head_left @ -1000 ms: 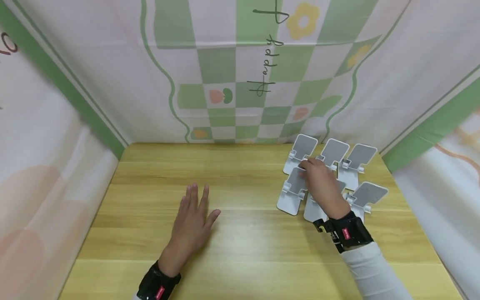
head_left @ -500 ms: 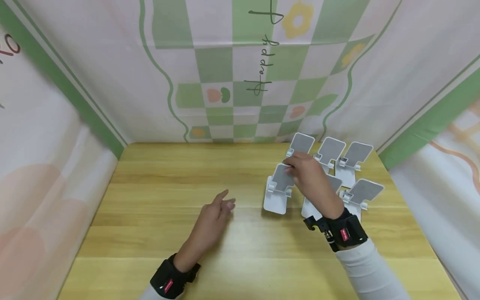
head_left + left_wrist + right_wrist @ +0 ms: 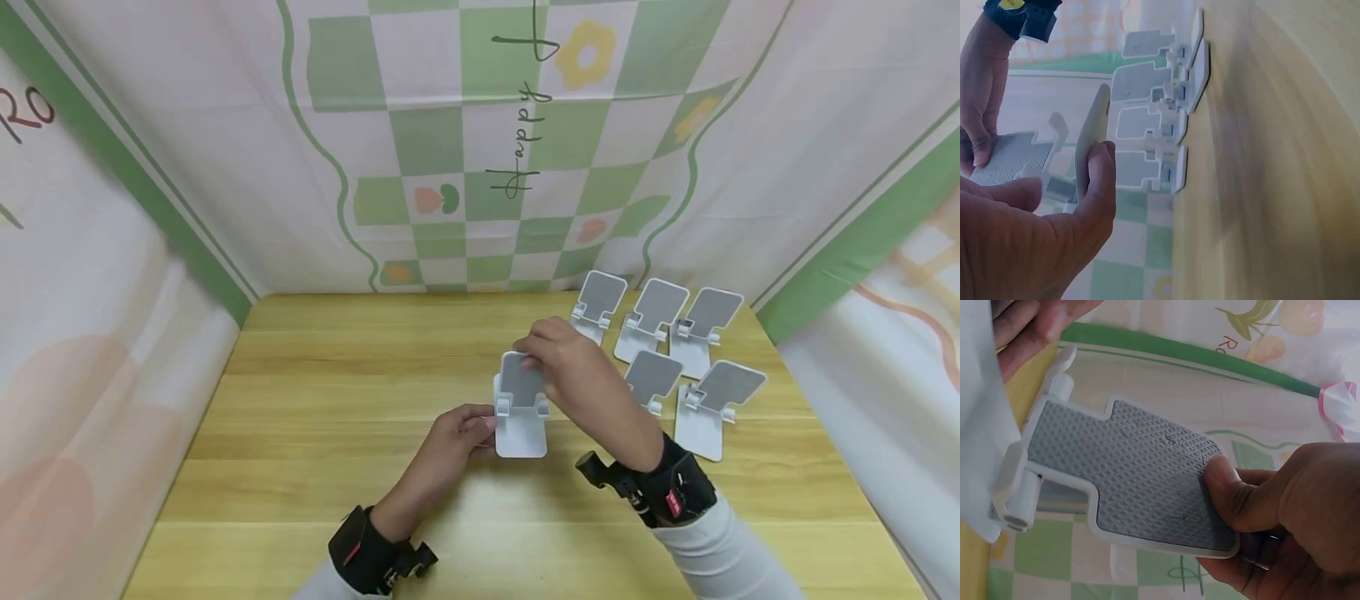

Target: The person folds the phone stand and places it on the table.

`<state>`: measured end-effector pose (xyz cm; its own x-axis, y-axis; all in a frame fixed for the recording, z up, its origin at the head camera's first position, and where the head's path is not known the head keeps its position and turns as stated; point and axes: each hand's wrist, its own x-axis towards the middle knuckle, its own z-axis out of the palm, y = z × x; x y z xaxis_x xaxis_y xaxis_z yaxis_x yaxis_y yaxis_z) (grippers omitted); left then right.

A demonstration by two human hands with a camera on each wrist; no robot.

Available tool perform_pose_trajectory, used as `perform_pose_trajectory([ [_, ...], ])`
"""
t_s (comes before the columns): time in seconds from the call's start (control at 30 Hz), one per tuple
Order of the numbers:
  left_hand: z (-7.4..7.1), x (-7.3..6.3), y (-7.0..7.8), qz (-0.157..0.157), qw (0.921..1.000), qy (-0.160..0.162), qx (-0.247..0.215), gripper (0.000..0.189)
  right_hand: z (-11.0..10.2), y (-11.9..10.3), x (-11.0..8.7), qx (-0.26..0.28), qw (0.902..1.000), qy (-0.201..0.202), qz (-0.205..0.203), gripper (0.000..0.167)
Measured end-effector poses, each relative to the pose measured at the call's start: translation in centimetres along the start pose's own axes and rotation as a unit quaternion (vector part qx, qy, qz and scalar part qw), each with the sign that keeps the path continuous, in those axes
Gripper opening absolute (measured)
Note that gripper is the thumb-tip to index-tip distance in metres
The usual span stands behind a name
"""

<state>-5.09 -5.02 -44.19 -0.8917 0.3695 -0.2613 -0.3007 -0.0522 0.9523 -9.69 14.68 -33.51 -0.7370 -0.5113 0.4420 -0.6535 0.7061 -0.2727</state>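
Note:
A white folding phone stand with a grey textured pad is held up over the middle of the table. My right hand pinches the top of its tilted back plate, thumb on the pad and fingers behind. At the left edge of its base, my left hand grips the plate. The left wrist view shows fingers of that hand on the underside of the base and the thumb on the other side.
Several matching phone stands stand in two rows at the right of the wooden table. Patterned cloth hangs behind and at both sides. Dark straps with small cameras sit on the wrists.
My right hand has taken the front-left phone stand out of its row and brought it left. My left hand has come up from lying flat on the table and taken hold of the base.

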Motion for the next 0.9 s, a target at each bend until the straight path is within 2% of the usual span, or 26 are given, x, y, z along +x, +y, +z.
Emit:
perform_pose_trajectory([
  [0.13, 0.0, 0.0, -0.2, 0.002, 0.9999, 0.001, -0.012, 0.040, 0.2, -0.7, 0.2, 0.019, 0.9998, -0.004, 0.003, 0.015],
  [0.43, -0.4, -0.3, -0.1, 0.007, 0.9980, 0.052, 0.035, 0.034, 0.8, -1.1, 0.6, 0.030, 0.9992, 0.010, -0.023, 0.012],
  [0.53, -0.7, -0.5, 0.1, 0.001, 0.9978, 0.055, 0.037, 0.035, 1.0, -0.8, 0.6, 0.058, 0.9982, 0.008, -0.013, 0.016],
  [0.6, -0.9, -0.6, 0.3, -0.001, 0.9980, 0.053, 0.034, 0.035, 1.1, -0.5, 0.5, 0.096, 0.9953, -0.007, 0.010, 0.025],
  [0.67, -1.1, -0.7, 0.4, -0.002, 0.9983, 0.051, 0.028, 0.035, 1.2, -0.2, 0.3, 0.142, 0.9884, -0.031, 0.044, 0.039],
  [0.73, -1.3, -0.8, 0.7, -0.003, 0.9984, 0.052, 0.022, 0.035, 1.2, 0.1, 0.3, 0.191, 0.9764, -0.063, 0.079, 0.056],
  [0.83, -1.7, -0.8, 1.1, -0.004, 0.9984, 0.054, 0.017, 0.035, 1.7, 0.7, 0.2, 0.275, 0.9487, -0.104, 0.116, 0.072],
  [0.9, -1.8, -0.8, 1.3, -0.006, 0.9983, 0.055, 0.018, 0.035, 2.2, 1.1, 0.2, 0.326, 0.9293, -0.117, 0.128, 0.074],
])
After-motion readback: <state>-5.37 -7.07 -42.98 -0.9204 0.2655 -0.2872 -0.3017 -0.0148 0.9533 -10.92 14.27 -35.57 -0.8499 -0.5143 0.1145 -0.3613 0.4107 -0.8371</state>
